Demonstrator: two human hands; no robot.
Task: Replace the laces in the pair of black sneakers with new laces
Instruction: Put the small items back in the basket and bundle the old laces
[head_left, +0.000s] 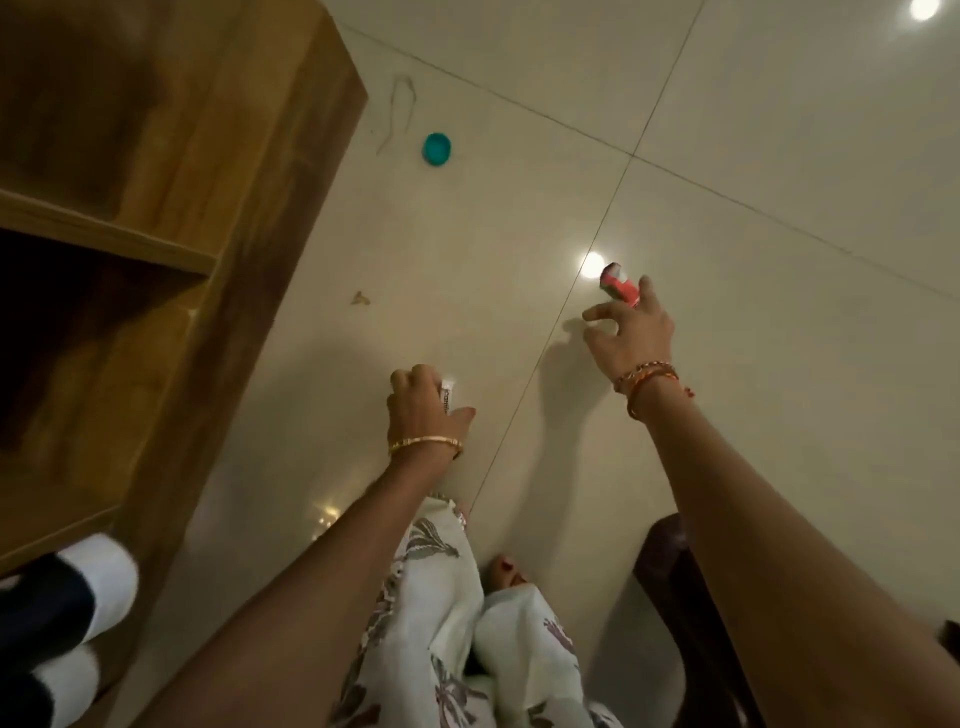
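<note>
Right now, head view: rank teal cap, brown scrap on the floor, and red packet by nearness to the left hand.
From the left hand:
1. Brown scrap, on the tile just ahead and slightly left.
2. Red packet, to the right, at the right hand's fingertips.
3. Teal cap, farthest ahead, near the wooden shelf unit.

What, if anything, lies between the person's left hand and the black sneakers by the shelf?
Nothing visible: only floor separates the left hand from the black sneakers at the wooden shelf's foot. The hand already grips a small white packet.
</note>
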